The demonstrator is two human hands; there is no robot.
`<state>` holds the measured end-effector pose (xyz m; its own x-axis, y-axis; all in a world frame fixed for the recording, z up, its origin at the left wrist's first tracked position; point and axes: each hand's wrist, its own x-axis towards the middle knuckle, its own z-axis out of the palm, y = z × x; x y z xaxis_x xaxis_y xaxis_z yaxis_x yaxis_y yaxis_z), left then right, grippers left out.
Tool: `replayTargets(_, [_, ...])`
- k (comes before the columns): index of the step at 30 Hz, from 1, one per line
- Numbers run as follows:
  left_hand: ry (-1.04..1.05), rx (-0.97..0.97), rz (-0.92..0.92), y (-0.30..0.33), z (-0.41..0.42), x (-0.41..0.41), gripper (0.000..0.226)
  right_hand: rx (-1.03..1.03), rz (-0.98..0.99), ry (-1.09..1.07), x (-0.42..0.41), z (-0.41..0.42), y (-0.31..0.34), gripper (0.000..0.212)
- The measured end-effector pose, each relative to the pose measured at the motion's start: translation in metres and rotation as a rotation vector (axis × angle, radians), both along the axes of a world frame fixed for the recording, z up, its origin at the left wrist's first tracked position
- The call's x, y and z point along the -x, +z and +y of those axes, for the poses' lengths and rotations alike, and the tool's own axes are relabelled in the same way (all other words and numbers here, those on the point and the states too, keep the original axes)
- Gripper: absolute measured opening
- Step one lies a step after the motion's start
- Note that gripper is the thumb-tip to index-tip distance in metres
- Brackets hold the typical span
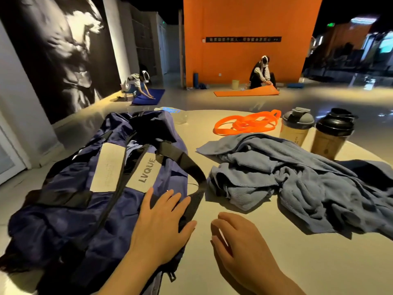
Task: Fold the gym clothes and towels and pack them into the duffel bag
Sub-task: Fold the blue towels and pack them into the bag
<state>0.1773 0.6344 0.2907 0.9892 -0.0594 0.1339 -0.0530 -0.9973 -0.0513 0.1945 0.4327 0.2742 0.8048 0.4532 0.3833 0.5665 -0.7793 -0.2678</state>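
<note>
Table (255, 262), pale and round-edged, far rim curving behind the bottles, near part bare between bag and towels. Navy duffel bag (70, 209) on the left, slumped, near end hanging past the table's left edge; black straps (180, 158) draped across the top. Left hand (161, 222) flat on the bag's near right side, fingers straight and spread, holding nothing. Right hand (236, 237) just beside it over bare tabletop, fingers loosely curled, gripping nothing; touching the surface or hovering, cannot tell. Open strip of table between hands and the grey-blue towels (297, 177), heaped unfolded on the right, reaching toward the right edge.

One bag. Towels in one crumpled heap, number hard to tell; dark cloth (370, 173) showing at its right. Two shaker bottles (314, 133) standing side by side at the far right, one grey-lidded, one black-lidded. One tangle of orange bands (246, 124) beyond the towels. One clear bottle (178, 114) lying behind the bag. Two people on the floor beyond, each at a mat.

"LVQUE" legible on a pale patch (146, 173) on the bag; second patch's small print unreadable. Black strip of writing on the orange wall (244, 39), too blurred to read.
</note>
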Motion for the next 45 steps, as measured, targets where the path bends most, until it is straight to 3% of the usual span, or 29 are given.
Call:
replayTargets(4, [-0.04, 0.0, -0.146, 0.0, -0.002, -0.003, 0.056, -0.096, 0.093, 0.056, -0.005, -0.003, 0.002, 0.036])
replayTargets(8, [-0.046, 0.243, -0.263, 0.009, -0.046, -0.019, 0.051, -0.191, -0.053, -0.031, -0.013, -0.012, 0.011, 0.029])
replayTargets(11, [-0.16, 0.346, -0.218, 0.004, -0.105, -0.041, 0.053, -0.229, -0.189, -0.201, -0.028, -0.045, 0.013, 0.026])
replayTargets(15, [-0.178, 0.228, -0.047, -0.014, -0.155, -0.065, 0.059, -0.34, -0.244, -0.502, -0.039, -0.109, 0.011, 0.022])
replayTargets(18, [-0.167, 0.242, -0.059, -0.026, -0.157, -0.078, 0.075, -0.258, -0.299, -0.579, -0.056, -0.156, 0.018, 0.028])
replayTargets(21, [-0.19, 0.204, -0.092, -0.03, -0.153, -0.082, 0.059, -0.23, -0.233, -0.614, -0.09, -0.188, 0.036, 0.027])
replayTargets(24, [-0.229, 0.232, -0.24, -0.041, -0.151, -0.09, 0.053, -0.184, -0.113, -0.593, -0.135, -0.195, 0.053, 0.029])
replayTargets(28, [-0.285, 0.258, -0.359, -0.044, -0.154, -0.096, 0.048, -0.372, 0.164, -0.53, -0.17, -0.176, 0.037, 0.03])
replayTargets(33, [-0.313, 0.305, -0.4, -0.054, -0.155, -0.106, 0.055, -0.603, 0.022, -0.601, -0.169, -0.173, 0.009, 0.015])
replayTargets(39, [-0.268, 0.285, -0.389, -0.055, -0.154, -0.104, 0.054, -0.517, -0.129, -0.628, -0.17, -0.169, 0.006, 0.011])
replayTargets(43, [-0.247, 0.26, -0.435, -0.053, -0.153, -0.104, 0.053, -0.31, -0.041, -0.625, -0.168, -0.169, 0.013, 0.014])
replayTargets(45, [-0.255, 0.228, -0.505, -0.05, -0.152, -0.102, 0.038, -0.244, 0.013, -0.648, -0.17, -0.168, 0.025, 0.016])
